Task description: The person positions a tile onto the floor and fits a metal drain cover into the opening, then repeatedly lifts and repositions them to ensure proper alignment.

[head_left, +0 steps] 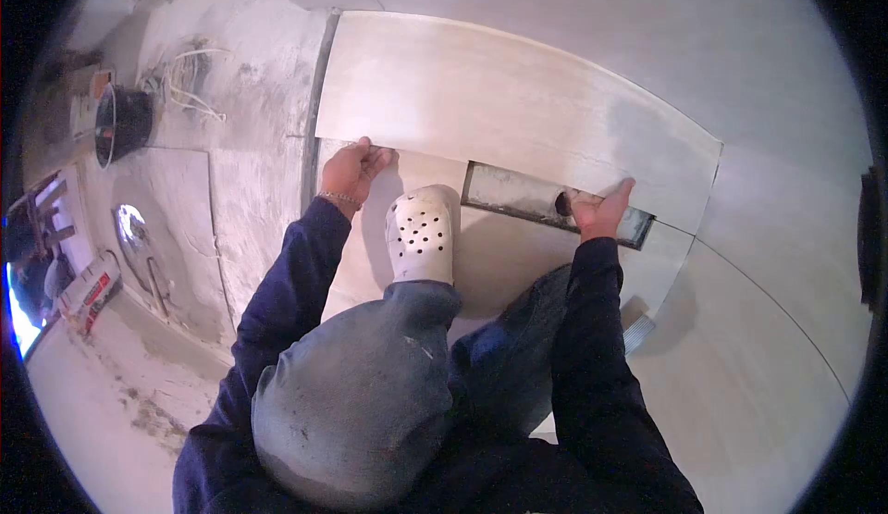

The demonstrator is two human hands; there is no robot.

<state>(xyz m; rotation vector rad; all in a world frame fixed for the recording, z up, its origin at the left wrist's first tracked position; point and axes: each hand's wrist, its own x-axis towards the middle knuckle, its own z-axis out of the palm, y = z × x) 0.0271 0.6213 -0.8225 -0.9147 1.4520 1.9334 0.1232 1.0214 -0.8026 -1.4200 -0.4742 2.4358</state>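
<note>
A large pale tile (462, 79) lies at the upper middle, with a straight lower edge. My left hand (354, 173), with a bracelet at the wrist, has its fingertips curled at that tile's lower left edge. My right hand (599, 210) is at the same edge farther right, palm turned up, thumb and fingers apart, partly over the tile. Below it, a long rectangular cut-out (518, 195) shows a grey surface and a dark round hole (562, 203). A lower pale tile (490, 246) surrounds the cut-out.
My white perforated clog (421, 236) stands on the lower tile. A metal notched tool (638, 329) lies right of my legs. To the left are a black bucket (125, 125), loose cables (190, 93), a bag (90, 292) and rough plastered surfaces.
</note>
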